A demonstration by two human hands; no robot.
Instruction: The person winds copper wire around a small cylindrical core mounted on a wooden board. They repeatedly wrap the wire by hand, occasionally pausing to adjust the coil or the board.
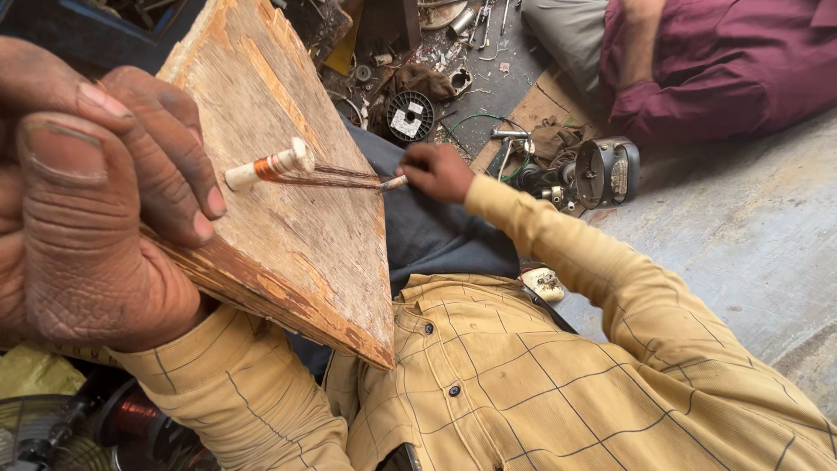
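My left hand (91, 196) grips the near edge of a worn wooden board (279, 174) and holds it up close to the camera. A white peg (266, 166) wrapped with orange tape sticks out of the board's face. Thin copper wire strands (344, 177) run from the peg to my right hand (436, 172), which pinches their far end just past the board's right edge. My yellow checked shirt (540, 375) fills the lower frame.
A small electric motor (597, 172) lies on the concrete floor beyond my right hand. Scattered metal parts, a round black-and-white part (410, 116) and tools litter the floor at the top. Another person in a maroon shirt (724, 65) sits at the top right. A copper wire spool (139, 419) is at the lower left.
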